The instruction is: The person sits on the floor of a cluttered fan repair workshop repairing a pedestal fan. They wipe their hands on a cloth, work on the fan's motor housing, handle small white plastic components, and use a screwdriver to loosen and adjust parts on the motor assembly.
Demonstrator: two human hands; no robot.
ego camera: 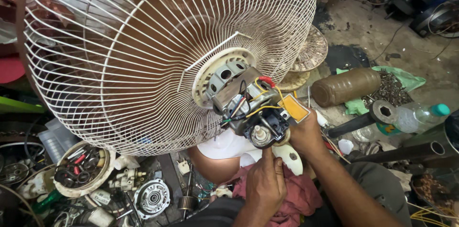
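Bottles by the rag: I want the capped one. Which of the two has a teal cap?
The clear plastic bottle at far right, lying on its side with a teal cap. The other, a brown bottle on the green rag, shows no teal cap.

Both hands [287, 160] on fan motor [253, 107], prob.

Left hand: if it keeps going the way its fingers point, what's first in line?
The left hand points up the picture, fingertips already at the round shaft hub at the rear of the fan motor. That hub comes first, then probably the motor body; depth is unclear.
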